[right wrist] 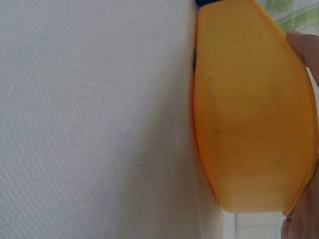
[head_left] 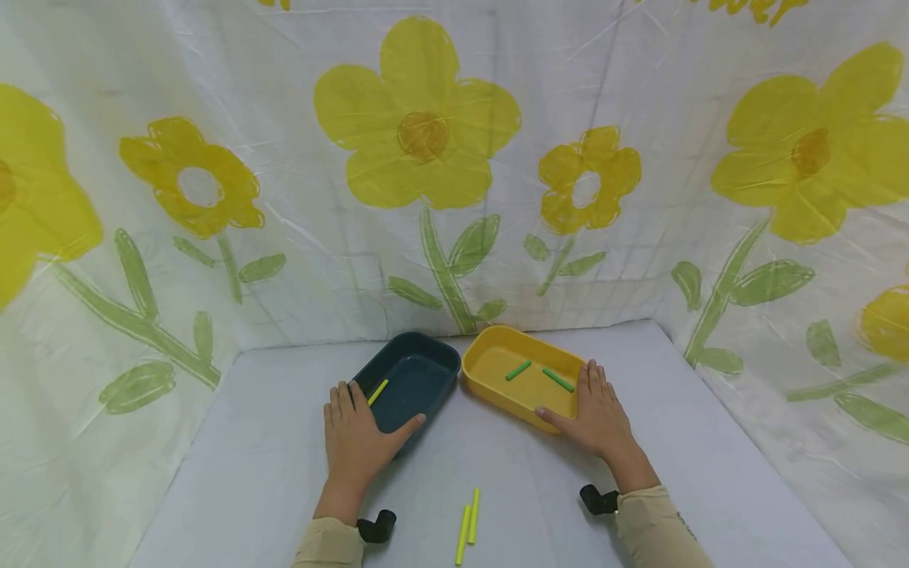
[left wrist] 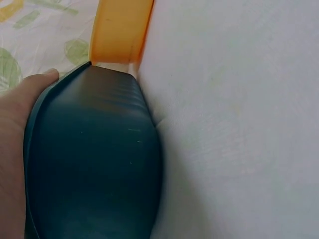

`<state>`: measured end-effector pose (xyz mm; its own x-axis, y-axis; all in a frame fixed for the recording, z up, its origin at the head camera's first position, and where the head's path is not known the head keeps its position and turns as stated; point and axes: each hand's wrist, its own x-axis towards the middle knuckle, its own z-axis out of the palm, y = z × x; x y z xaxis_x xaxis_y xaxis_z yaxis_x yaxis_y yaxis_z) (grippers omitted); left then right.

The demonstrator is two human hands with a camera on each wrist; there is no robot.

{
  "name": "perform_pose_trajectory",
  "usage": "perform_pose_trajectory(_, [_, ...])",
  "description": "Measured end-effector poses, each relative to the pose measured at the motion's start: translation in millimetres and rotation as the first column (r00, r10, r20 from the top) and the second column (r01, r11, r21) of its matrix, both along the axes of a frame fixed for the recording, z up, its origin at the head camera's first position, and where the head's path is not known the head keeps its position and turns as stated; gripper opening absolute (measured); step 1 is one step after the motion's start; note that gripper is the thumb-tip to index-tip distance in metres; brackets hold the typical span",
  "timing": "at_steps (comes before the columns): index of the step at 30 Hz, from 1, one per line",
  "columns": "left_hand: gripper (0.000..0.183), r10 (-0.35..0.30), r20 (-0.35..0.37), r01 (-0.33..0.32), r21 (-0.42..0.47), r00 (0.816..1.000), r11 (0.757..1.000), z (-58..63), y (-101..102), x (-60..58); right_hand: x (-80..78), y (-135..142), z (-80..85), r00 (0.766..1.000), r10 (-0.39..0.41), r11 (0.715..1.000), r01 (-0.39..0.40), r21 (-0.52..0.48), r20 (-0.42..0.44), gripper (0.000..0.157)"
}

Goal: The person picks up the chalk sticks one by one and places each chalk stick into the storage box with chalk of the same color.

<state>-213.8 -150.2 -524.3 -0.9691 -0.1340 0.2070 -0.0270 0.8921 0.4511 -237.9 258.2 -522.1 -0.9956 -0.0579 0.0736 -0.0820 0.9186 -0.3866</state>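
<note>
My left hand [head_left: 357,438] rests across the near end of a dark blue tray [head_left: 415,392], fingers extended along its left side and thumb stretched over the right rim. One yellow stick [head_left: 378,392] leans inside that tray, partly hidden by the hand. On the right, my other hand [head_left: 598,416] touches the near right end of a yellow tray [head_left: 490,356], thumb and fingers spread over its rim. Two green sticks, one on the left [head_left: 518,370] and one on the right [head_left: 558,379], lie in the yellow tray. The wrist views show the trays' outer walls [left wrist: 94,149] [right wrist: 254,109].
Two yellow sticks, a left one [head_left: 463,535] and a right one [head_left: 474,517], lie side by side on the white tabletop [head_left: 525,481] near the front. Behind the trays hangs a flower-printed curtain [head_left: 319,260]. The trays' far ends stand close together.
</note>
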Motion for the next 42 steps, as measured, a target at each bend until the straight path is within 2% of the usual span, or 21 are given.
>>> perform_pose_trajectory(4, [0.154,-0.003,0.017,0.003,-0.003,1.0,1.0,0.2,-0.4,0.9,-0.4,0.1,1.3,1.0,-0.001,1.0,0.001,0.003,0.007,0.137])
perform_pose_trajectory(11, [0.155,0.017,-0.005,-0.017,0.035,1.0,0.999,-2.8,-0.4,1.1,-3.7,-0.3,3.2,1.0,0.016,1.0,-0.015,-0.011,0.01,0.137])
perform_pose_trajectory(28, [0.156,0.016,0.003,-0.017,0.016,1.0,1.0,-3.3,-1.7,-1.8,-6.1,2.7,-1.8,1.0,0.005,0.998,-0.003,-0.056,0.028,0.138])
perform_pose_trajectory(33, [0.157,0.014,0.019,-0.015,0.009,1.0,1.0,-4.8,-1.9,-1.3,-4.3,2.6,-0.7,1.0,0.01,0.998,-0.01,-0.057,0.011,0.133])
perform_pose_trajectory(37, [0.157,0.015,0.025,-0.016,0.007,1.0,1.0,-4.4,-0.8,-0.2,-2.2,-0.8,2.4,0.998,0.027,0.998,-0.03,-0.058,-0.058,0.123])
perform_pose_trajectory(42, [0.156,0.014,0.033,-0.014,0.005,0.999,1.0,-2.7,0.3,1.3,4.1,-13.3,18.2,0.975,0.038,0.988,-0.069,-0.136,-0.219,0.092])
